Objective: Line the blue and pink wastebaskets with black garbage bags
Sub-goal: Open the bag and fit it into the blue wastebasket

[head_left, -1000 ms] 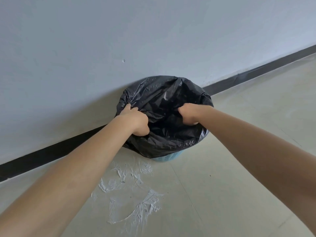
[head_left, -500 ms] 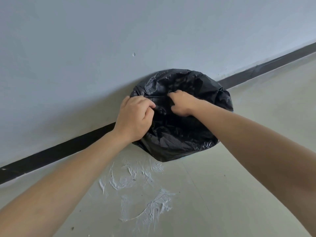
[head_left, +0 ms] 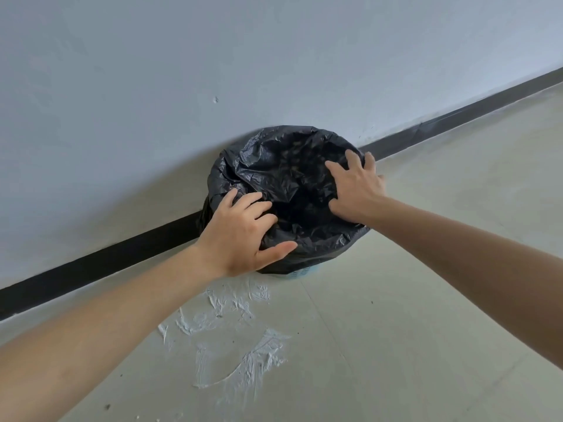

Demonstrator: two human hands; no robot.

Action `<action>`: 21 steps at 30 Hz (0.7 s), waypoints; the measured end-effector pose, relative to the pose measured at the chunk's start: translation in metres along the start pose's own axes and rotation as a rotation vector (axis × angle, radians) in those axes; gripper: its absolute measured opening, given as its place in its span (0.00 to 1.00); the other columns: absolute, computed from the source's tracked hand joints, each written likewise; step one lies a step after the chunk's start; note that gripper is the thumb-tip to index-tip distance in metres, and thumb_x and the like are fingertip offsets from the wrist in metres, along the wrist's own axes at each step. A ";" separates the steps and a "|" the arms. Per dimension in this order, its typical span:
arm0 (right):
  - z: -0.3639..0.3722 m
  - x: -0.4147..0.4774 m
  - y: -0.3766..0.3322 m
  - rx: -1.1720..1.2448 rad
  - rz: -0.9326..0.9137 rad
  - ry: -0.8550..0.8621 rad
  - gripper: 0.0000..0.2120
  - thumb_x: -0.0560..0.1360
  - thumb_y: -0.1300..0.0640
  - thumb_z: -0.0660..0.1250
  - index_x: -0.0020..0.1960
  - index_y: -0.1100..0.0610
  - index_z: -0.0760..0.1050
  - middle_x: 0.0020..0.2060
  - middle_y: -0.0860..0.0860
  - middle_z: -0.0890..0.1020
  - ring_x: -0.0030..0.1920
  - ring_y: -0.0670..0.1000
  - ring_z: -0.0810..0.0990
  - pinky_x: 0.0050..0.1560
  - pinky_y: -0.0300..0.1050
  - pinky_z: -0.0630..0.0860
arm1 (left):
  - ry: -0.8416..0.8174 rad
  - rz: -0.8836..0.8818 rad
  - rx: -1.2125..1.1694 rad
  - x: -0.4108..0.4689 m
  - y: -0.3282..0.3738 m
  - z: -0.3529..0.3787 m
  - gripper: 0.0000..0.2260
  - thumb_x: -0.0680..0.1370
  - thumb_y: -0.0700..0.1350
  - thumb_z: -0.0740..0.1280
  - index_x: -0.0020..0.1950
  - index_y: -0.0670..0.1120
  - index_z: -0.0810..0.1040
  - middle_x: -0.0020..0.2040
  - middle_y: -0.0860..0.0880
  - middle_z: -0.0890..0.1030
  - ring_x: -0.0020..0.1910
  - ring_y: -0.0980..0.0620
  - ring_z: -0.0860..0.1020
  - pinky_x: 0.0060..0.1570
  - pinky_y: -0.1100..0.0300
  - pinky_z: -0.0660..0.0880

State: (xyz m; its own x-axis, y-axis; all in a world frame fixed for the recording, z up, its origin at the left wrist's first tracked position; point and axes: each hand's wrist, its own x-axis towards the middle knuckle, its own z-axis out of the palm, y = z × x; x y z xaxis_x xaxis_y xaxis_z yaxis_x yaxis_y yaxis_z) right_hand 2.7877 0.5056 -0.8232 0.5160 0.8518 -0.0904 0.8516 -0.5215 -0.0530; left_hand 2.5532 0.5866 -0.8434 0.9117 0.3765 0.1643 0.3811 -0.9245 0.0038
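Two bare hands rest on a black garbage bag (head_left: 292, 190) that is draped over a blue wastebasket (head_left: 301, 273) standing on the floor (head_left: 426, 269) against a pale wall (head_left: 213, 56). Only a thin strip of the basket's blue plastic shows, under the bag's lower edge at the near side. The left hand (head_left: 240, 233) lies palm down on the near left part of the rim, its fingers (head_left: 259, 208) spread and curled slightly onto the crinkled plastic, the thumb stretched out to the right along the bag's outer fold. The right hand (head_left: 356, 187) sits on the right side of the rim, also palm down, fingers fanned wide and reaching toward the wall. Neither hand pinches or clutches the plastic; both are opened flat and pressed against it, set apart on opposite sides of the dark opening. Both forearms extend in from the lower corners of the view. A black baseboard (head_left: 122, 254) runs along the foot of the wall behind the basket, and white smears of plaster (head_left: 231, 339) mark the floor just in front of it.
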 end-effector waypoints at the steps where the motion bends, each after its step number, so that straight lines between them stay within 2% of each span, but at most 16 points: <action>1: 0.000 -0.001 0.001 0.024 0.001 0.037 0.37 0.70 0.54 0.67 0.76 0.47 0.56 0.77 0.56 0.52 0.75 0.65 0.49 0.63 0.63 0.67 | -0.013 -0.012 -0.004 -0.002 0.000 -0.001 0.35 0.77 0.70 0.47 0.57 0.47 0.83 0.63 0.45 0.80 0.68 0.45 0.72 0.69 0.39 0.64; 5: 0.006 -0.006 0.000 0.170 0.016 0.120 0.37 0.69 0.53 0.65 0.76 0.49 0.56 0.77 0.56 0.50 0.73 0.63 0.55 0.59 0.59 0.72 | 0.006 -0.039 -0.007 -0.018 0.000 -0.001 0.34 0.77 0.70 0.49 0.57 0.47 0.82 0.62 0.46 0.81 0.65 0.46 0.75 0.68 0.40 0.65; 11: 0.012 -0.007 -0.013 0.192 -0.037 0.088 0.34 0.68 0.45 0.64 0.73 0.49 0.63 0.78 0.54 0.49 0.73 0.63 0.55 0.58 0.57 0.73 | 0.055 -0.060 0.003 -0.033 -0.011 -0.007 0.33 0.77 0.70 0.49 0.55 0.47 0.83 0.56 0.49 0.83 0.62 0.46 0.77 0.65 0.43 0.68; 14: 0.010 -0.010 -0.016 0.181 -0.036 0.060 0.33 0.67 0.42 0.64 0.71 0.49 0.66 0.78 0.54 0.48 0.73 0.63 0.55 0.60 0.57 0.72 | 0.038 -0.059 -0.007 -0.033 -0.011 -0.011 0.33 0.77 0.70 0.48 0.52 0.47 0.83 0.54 0.50 0.84 0.59 0.49 0.78 0.67 0.45 0.67; 16: 0.007 -0.011 -0.017 0.184 -0.045 0.045 0.31 0.69 0.41 0.63 0.70 0.49 0.67 0.78 0.55 0.48 0.73 0.63 0.55 0.63 0.59 0.70 | 0.026 -0.058 -0.012 -0.033 -0.009 -0.013 0.34 0.77 0.70 0.47 0.53 0.48 0.83 0.55 0.50 0.84 0.60 0.49 0.77 0.69 0.44 0.64; 18: 0.004 -0.013 -0.016 0.218 -0.052 0.058 0.30 0.71 0.44 0.62 0.72 0.50 0.66 0.78 0.56 0.51 0.73 0.63 0.56 0.69 0.60 0.63 | 0.007 -0.046 0.005 -0.034 -0.009 -0.016 0.35 0.76 0.70 0.47 0.56 0.48 0.82 0.59 0.49 0.82 0.64 0.48 0.75 0.71 0.41 0.61; 21: -0.005 -0.013 -0.016 0.296 -0.064 0.179 0.28 0.73 0.47 0.60 0.73 0.51 0.65 0.76 0.58 0.58 0.74 0.60 0.56 0.72 0.59 0.56 | 0.043 -0.028 -0.005 -0.038 -0.015 -0.023 0.34 0.77 0.70 0.46 0.61 0.48 0.80 0.65 0.48 0.78 0.70 0.48 0.70 0.72 0.39 0.58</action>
State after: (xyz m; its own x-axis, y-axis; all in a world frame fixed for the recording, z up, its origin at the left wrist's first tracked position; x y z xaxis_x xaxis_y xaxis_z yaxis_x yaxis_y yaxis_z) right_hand 2.7677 0.5030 -0.8161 0.4926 0.8649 0.0965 0.8327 -0.4363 -0.3410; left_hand 2.5097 0.5848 -0.8269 0.8933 0.3993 0.2064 0.4054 -0.9141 0.0139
